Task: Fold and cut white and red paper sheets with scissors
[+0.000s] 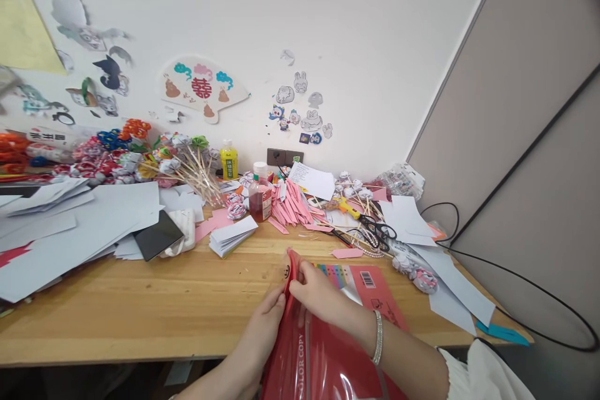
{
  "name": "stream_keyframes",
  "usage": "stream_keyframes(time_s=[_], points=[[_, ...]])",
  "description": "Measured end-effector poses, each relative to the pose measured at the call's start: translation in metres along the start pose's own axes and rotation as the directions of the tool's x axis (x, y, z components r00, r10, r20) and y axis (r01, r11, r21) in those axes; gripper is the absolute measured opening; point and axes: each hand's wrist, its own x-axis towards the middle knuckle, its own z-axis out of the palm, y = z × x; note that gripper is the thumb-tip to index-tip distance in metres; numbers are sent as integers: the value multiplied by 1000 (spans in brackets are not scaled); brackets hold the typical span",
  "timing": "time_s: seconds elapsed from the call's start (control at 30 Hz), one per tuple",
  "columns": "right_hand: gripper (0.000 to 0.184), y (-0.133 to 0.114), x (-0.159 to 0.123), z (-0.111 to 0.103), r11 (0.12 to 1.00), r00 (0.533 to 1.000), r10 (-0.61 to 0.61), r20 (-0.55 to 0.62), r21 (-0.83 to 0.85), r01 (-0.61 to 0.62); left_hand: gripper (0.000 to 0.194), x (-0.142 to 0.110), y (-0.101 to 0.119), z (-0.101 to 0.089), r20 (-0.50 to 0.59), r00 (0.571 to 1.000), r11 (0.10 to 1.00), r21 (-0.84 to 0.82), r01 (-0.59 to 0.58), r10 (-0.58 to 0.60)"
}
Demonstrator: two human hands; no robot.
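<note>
A red pack of colour copy paper in clear, shiny wrapping lies tilted over the front edge of the table. My left hand grips the pack's left edge, thumb on top. Just above it, my right hand pinches the upper corner, where the red sheet and the wrapping are bunched into a fold. "COLOR COPY" is printed along the pack's side. Behind my right forearm shows a pink-red printed cover with a barcode and colour swatches. The lower part of the pack is cut off by the frame.
Folded white paper slips, a dark tablet-like slab and white sheets lie at left. Pink paper strips, a bottle of red-brown liquid, black-handled scissors and a yellow glue gun crowd the back. A black cable loops at right.
</note>
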Motion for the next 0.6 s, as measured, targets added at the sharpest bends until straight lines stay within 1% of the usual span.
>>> stream_keyframes(time_s=[0.1,0.23,0.4,0.5,0.6], points=[[16,6,2,2,998,999,26,35,63,-28,27,2,0,-4,47,999,1000,6,13,-14],[14,7,0,2,995,999,9,50,95,-14,30,3,2,-5,143,990,999,-39,19,-14],[9,3,-1,2,991,999,-24,36,132,19,39,9,1,-8,159,986,998,-20,56,-52],[7,5,2,5,996,1000,-18,5,82,18,41,13,-2,-9,164,985,999,8,50,-51],[15,7,5,6,999,1000,-5,-16,35,5,39,13,-3,-8,179,984,1000,13,20,-22]])
